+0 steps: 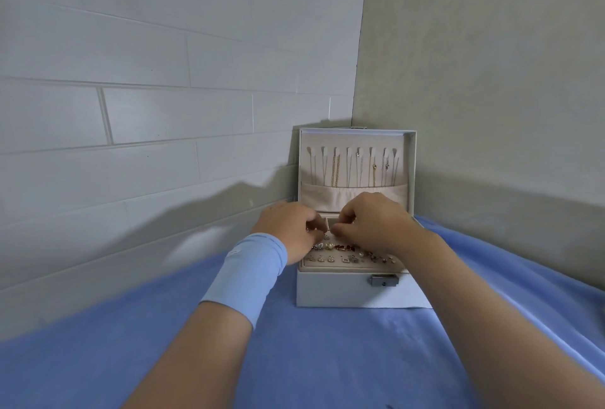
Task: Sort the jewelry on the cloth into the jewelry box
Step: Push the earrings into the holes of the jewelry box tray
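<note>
The left hand point(288, 228) and right hand point(376, 222) meet fingertip to fingertip over the open jewelry box point(350, 292), which stands on the cloth point(294, 359). Rows of earrings point(347, 258) sit in the tray just in front of the grip; necklaces point(335, 171) hang inside the raised lid point(407, 159) behind it.
</note>
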